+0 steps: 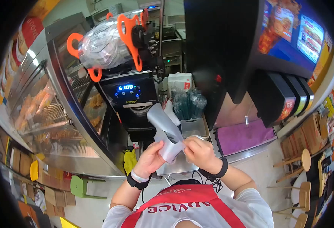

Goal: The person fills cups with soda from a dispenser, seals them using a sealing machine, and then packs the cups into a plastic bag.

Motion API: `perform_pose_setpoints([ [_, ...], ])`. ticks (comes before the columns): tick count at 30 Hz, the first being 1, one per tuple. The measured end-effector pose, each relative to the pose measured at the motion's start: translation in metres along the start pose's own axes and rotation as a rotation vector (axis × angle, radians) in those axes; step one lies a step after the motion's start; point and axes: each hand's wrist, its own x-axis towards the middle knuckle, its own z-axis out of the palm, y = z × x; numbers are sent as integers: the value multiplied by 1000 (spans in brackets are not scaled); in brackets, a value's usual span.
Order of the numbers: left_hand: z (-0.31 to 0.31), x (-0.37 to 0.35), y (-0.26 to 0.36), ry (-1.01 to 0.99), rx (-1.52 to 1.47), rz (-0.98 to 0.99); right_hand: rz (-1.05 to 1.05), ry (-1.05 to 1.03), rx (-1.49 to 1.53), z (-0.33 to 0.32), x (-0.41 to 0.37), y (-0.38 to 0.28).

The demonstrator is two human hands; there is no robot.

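Observation:
A silver-grey moulded plastic piece [165,127], long and hollow with a dark opening in its side, is held tilted in front of my chest. My left hand [151,156] grips its lower left side, thumb on top. At the lower right edge of the piece, my right hand [201,154] is closed with its fingertips pinched together; I cannot tell what they hold. Something clear and shiny [195,137] shows just above those fingers. Beyond the piece stands a black machine [130,91] with a lit blue display and a film roll [102,41] between orange holders.
A glass food warmer [53,110] stands to the left. Plastic-wrapped dark items [189,102] and a clear bin [194,127] are behind my hands. To the right are a drink dispenser [277,100] and a purple mat [245,137]. A green stool [78,187] is lower left.

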Motion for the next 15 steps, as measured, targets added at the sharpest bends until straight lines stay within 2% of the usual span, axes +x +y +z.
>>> perform_pose_setpoints([
  [4, 2, -13, 0, 110, 71, 231, -63, -60, 63, 5, -2, -3],
  [6, 2, -23, 5, 53, 277, 336, -60, -150, 107, 6, -3, -9],
  [7, 5, -30, 4, 112, 204, 399, -47, -208, 122, 7, -3, -13],
  [10, -4, -54, 6, 108, 304, 490, -26, -262, 164, 13, 7, -25],
  [12, -4, -67, 5, 169, 248, 499, -5, -289, 263, 12, 14, -43],
  [14, -12, -79, 4, 181, 373, 550, 55, -245, 452, 16, 19, -63],
  [15, -10, -84, 4, 217, 338, 584, 118, -268, 533, 23, 22, -77],
])
